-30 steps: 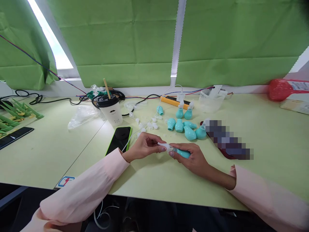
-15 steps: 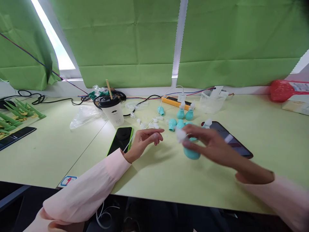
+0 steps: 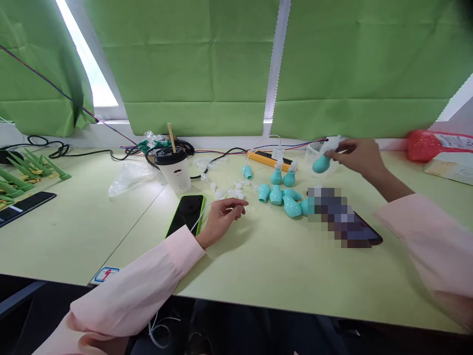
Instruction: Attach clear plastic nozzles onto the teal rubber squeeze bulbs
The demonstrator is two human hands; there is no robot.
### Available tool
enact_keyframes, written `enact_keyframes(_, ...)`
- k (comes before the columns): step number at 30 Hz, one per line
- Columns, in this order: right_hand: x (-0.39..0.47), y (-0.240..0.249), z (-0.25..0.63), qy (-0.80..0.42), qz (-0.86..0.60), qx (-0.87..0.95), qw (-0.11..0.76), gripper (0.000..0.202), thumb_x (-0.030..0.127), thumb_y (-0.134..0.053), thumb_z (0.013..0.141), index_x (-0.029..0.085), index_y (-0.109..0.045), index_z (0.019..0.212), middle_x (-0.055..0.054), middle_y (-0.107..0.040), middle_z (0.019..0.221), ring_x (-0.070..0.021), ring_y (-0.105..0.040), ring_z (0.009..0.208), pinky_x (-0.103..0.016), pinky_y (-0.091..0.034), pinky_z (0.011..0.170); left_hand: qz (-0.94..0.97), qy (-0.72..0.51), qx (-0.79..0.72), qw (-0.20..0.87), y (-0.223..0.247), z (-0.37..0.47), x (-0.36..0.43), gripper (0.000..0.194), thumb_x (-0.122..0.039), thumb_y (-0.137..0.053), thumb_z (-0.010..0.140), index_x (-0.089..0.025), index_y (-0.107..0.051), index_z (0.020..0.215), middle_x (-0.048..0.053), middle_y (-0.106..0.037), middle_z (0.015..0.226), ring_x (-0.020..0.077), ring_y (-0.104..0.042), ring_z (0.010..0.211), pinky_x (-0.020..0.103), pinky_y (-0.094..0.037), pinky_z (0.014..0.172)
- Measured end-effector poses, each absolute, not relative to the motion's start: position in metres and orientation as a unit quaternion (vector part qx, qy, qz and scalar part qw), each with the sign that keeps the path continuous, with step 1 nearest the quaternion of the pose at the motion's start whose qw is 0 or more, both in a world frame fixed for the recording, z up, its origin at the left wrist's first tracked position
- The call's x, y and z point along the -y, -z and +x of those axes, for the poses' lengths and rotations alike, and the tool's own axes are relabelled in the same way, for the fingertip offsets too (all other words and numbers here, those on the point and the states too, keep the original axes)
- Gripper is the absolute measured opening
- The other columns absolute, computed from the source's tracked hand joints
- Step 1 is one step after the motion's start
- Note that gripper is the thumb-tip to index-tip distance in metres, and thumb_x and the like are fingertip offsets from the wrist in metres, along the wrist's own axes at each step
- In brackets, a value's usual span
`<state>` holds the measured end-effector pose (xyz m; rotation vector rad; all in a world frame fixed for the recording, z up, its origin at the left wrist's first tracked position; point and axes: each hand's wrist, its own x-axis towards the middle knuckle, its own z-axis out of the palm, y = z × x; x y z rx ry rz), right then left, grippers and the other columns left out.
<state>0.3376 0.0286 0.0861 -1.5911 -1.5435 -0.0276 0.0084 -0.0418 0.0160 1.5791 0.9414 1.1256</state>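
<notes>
My right hand (image 3: 360,155) is raised at the back right, its thumb and fingers closed on a teal squeeze bulb (image 3: 320,164) with a whitish tip. The bulb hangs at a tilt in front of a translucent plastic bag (image 3: 311,154). Resting on the table, my left hand (image 3: 221,217) is empty, with loosely bent fingers apart and the index stretched out. Small white plastic tips (image 3: 236,193) are scattered just beyond it. Several loose teal bulbs (image 3: 275,195) lie between the hands. Farther back, two bulbs (image 3: 289,178) stand upright with white tips on them.
A phone with a green edge (image 3: 188,212) lies beside my left wrist, a white cable across it. Behind it stands a lidded paper cup (image 3: 176,175) with a straw. A partly blurred phone (image 3: 364,231) lies at right. An orange power strip (image 3: 264,159) sits at the back.
My right hand has moved back and to the right, carrying the teal squeeze bulb from the middle of the table to the plastic bag. My left hand has hardly moved.
</notes>
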Motion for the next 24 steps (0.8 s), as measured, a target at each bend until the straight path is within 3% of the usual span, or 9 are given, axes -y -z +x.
enact_keyframes(3, -0.043, -0.061, 0.340, -0.047, -0.638, 0.631, 0.439, 0.056, 0.038, -0.056, 0.053, -0.011, -0.061, 0.080, -0.025, -0.063, 0.070, -0.0181, -0.061, 0.051, -0.022, -0.037, 0.042, 0.660, -0.456, -0.388, 0.454, -0.016, 0.009, 0.043, 0.018, -0.022, -0.051, 0.070, -0.011, -0.062, 0.078, 0.002, -0.056, 0.063, 0.0084, -0.048, 0.056, 0.021, -0.042, 0.055)
enact_keyframes(9, -0.047, -0.034, 0.332, -0.135, -0.615, 0.664, 0.404, 0.046, 0.033, -0.055, 0.063, -0.009, -0.058, 0.083, -0.025, -0.063, 0.073, -0.0142, -0.061, 0.052, -0.019, -0.040, 0.044, 0.688, -0.441, -0.385, 0.429, -0.015, 0.008, 0.043, 0.018, -0.021, -0.049, 0.071, -0.012, -0.063, 0.080, 0.003, -0.057, 0.065, 0.0095, -0.050, 0.060, 0.022, -0.043, 0.058)
enact_keyframes(18, -0.054, -0.035, 0.337, -0.084, -0.652, 0.669, 0.347, 0.029, 0.031, -0.062, 0.057, 0.006, -0.063, 0.074, -0.011, -0.066, 0.070, -0.0169, -0.061, 0.063, -0.026, -0.042, 0.059, 0.711, -0.425, -0.401, 0.390, -0.012, 0.008, 0.041, 0.019, -0.019, -0.046, 0.072, -0.011, -0.062, 0.079, 0.003, -0.058, 0.065, 0.0101, -0.052, 0.061, 0.021, -0.043, 0.057)
enact_keyframes(24, -0.055, -0.031, 0.335, -0.085, -0.681, 0.647, 0.332, 0.028, 0.030, -0.064, 0.057, 0.010, -0.061, 0.077, -0.010, -0.065, 0.073, -0.0164, -0.061, 0.061, -0.025, -0.043, 0.058, 0.762, -0.384, -0.460, 0.246, -0.012, 0.007, 0.037, 0.022, -0.016, -0.043, 0.073, -0.014, -0.061, 0.085, 0.004, -0.061, 0.075, 0.0118, -0.053, 0.067, 0.022, -0.043, 0.058)
